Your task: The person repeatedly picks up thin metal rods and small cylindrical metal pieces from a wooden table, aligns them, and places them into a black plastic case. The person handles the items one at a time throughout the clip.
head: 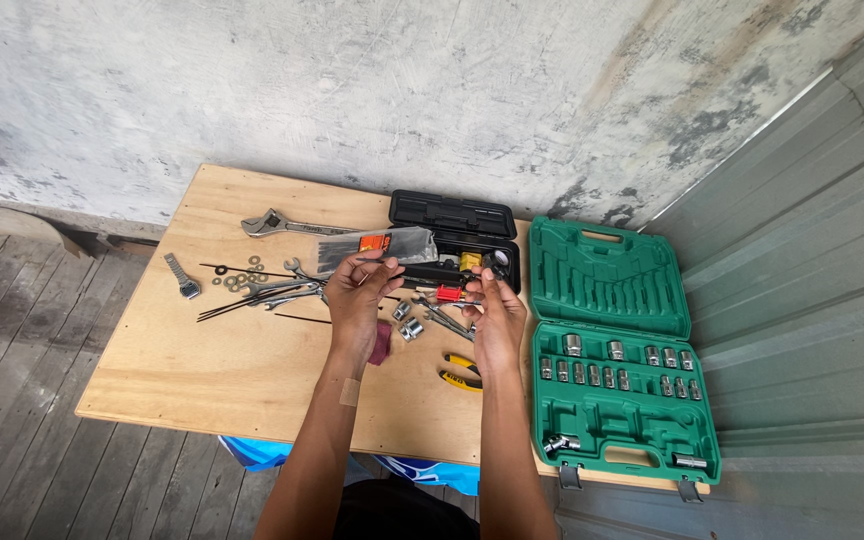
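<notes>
While both forearms reach up from the bottom edge over the plywood table [202, 370], the left hand [357, 300] is raised above the board with its fingers curled and thumb and fingertips pinched together near a clear plastic packet [377, 245]; what it grips, if anything, is too small to tell. The right hand [497, 320] is likewise half closed, its fingertips nipped on something small and dark that I cannot identify. Just beneath that wrist lie yellow-handled pliers [460, 372], and between the two hands sit a few loose sockets [407, 322] and a red-handled tool [449, 293]. To the right, an open green socket case [622, 380] holds rows of chrome sockets in its lower half. Left of the hands spreads a scatter of spanners [277, 290], thin rods and washers, with a wristwatch [182, 276] farther left. Beyond the hands stands an open black case [452, 215], and an adjustable wrench [282, 226] lies toward the stained wall.
</notes>
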